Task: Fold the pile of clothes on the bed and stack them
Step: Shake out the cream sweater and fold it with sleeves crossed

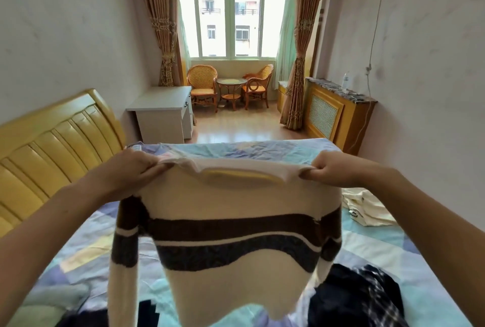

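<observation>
My fingers on the left hand (133,166) are curled tight, pinching one shoulder of the striped sweater (231,221); the fingers of my right hand (333,169) are curled the same way on the other shoulder, thumb under and knuckles over the knit. Neither hand is holding anything but the sweater.

The sweater hangs in the air above the bed (380,248), stretched flat between my hands with its neckline up and its hem dangling free above the sheet. One sleeve drops down the left side of the body, and the other hangs along the right edge. Beside the sweater's lower right edge a dark plaid garment (367,298) lies on the bed, and beyond the sweater's right shoulder a cream garment (367,208) lies crumpled. To the left of the hem there is some pale blue cloth (52,300), and dark cloth shows just under the sweater's left sleeve.

To do this step well, I think I should keep both shoulders level and taut so the body hangs without a twist, then lay it face down on a bare stretch of sheet beyond the hem, away from the dark garment. The knit looks soft and heavy, so it may sag or stretch if I pull too hard. The sleeves should land spread out, not trapped under the body, ready to fold inward.
</observation>
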